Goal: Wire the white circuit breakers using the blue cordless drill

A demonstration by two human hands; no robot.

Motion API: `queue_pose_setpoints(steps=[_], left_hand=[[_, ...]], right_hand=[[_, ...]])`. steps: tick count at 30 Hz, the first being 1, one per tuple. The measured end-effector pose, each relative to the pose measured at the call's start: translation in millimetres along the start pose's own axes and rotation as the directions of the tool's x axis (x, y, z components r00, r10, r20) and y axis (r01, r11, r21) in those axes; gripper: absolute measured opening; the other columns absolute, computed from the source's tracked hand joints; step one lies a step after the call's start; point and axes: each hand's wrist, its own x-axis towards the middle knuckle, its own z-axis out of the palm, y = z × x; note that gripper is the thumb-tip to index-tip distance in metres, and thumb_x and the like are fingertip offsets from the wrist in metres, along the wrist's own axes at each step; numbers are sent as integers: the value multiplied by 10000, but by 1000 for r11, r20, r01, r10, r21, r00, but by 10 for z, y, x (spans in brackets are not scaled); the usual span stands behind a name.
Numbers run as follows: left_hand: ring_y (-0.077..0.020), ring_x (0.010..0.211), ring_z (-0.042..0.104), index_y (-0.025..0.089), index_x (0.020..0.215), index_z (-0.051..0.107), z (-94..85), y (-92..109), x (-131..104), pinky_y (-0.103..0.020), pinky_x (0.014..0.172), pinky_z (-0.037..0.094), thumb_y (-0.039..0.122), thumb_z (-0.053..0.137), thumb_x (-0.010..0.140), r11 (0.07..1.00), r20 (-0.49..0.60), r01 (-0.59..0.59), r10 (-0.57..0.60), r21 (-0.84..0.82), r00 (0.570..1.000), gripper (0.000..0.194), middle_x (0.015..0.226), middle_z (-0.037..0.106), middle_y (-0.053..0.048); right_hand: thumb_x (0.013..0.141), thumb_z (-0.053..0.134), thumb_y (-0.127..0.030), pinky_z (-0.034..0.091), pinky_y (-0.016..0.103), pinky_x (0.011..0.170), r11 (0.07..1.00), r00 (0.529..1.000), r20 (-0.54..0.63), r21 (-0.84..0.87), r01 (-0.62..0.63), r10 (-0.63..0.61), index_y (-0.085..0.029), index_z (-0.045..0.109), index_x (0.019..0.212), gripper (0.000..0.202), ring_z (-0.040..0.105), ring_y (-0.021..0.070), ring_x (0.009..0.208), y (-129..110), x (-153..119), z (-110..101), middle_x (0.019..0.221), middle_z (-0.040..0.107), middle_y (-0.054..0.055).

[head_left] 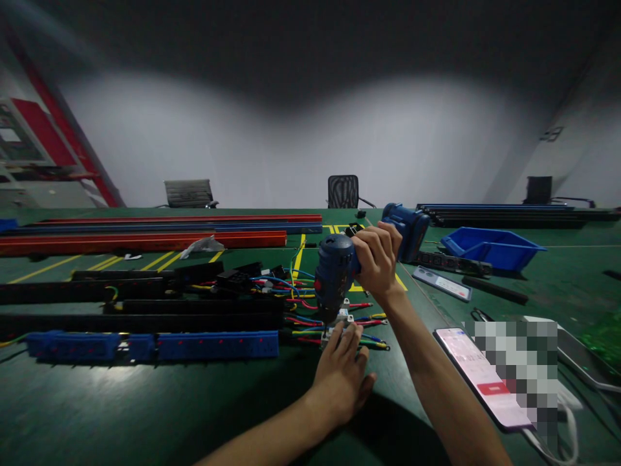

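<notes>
My right hand (378,259) is wrapped round the handle of a blue cordless drill (334,272), which points downward. The drill's tip comes down beside the fingertips of my left hand (342,366). Those fingers press on a small pale metal part (326,336) at the ends of the coloured wires (305,317); how they hold it is partly hidden. The wires run out of black strips (204,317) to the left. Nearer to me lies a blue socket strip (218,345).
Red rails (242,240) lie across the back left of the green table (145,414). To the right are a blue bin (495,246), a grey phone (442,283), a lit phone (485,382) and white cables. Black rails (509,217) lie at the back right.
</notes>
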Motion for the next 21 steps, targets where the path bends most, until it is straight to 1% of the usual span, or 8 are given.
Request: queue_pose_setpoints(steps=[3, 6, 11, 17, 21], left_hand=[[-289, 1439, 334, 162, 1195, 622, 13, 1, -4, -463, 1234, 130, 514, 446, 954, 1000, -1, -6, 6, 11, 1000, 462, 1488, 470, -149], [-294, 1432, 342, 168, 1208, 613, 23, -3, -15, -475, 1236, 110, 518, 436, 957, 1000, -10, -15, 15, 19, 1000, 466, 1488, 470, -141], [-306, 1424, 349, 172, 1213, 613, 15, -5, -24, -504, 1241, 83, 515, 441, 955, 1000, -21, -22, 22, 20, 1000, 462, 1492, 465, -139], [-295, 1440, 330, 172, 1187, 627, -2, -6, -21, -466, 1242, 111, 519, 433, 961, 1000, -9, -19, 19, 17, 1000, 458, 1496, 460, -132], [-304, 1440, 327, 174, 1203, 616, 0, -18, -20, -485, 1232, 153, 517, 444, 955, 999, -6, -32, 32, 6, 999, 457, 1487, 465, -129]], right_hand=[[906, 540, -143, 368, 417, 1033, 1000, 1000, 14, -3, -20, 20, -218, 592, 983, 119, 572, 190, 965, 3, -10, 7, 871, 654, 30], [909, 526, -142, 360, 427, 1035, 999, 999, 28, 5, -34, 34, -228, 602, 993, 141, 563, 197, 982, 0, -17, 12, 889, 652, 34], [905, 557, -142, 369, 423, 1029, 1000, 1000, 16, -10, -14, 14, -213, 596, 993, 120, 580, 198, 963, -9, -11, 14, 880, 657, 38], [898, 561, -132, 381, 424, 1025, 1000, 1000, 20, -15, -15, 15, -214, 583, 989, 125, 581, 195, 960, -11, -10, 25, 874, 665, 29], [894, 554, -131, 388, 444, 1014, 1000, 1000, 15, 6, -7, 7, -220, 581, 990, 133, 569, 200, 957, -9, -19, 28, 884, 661, 32]])
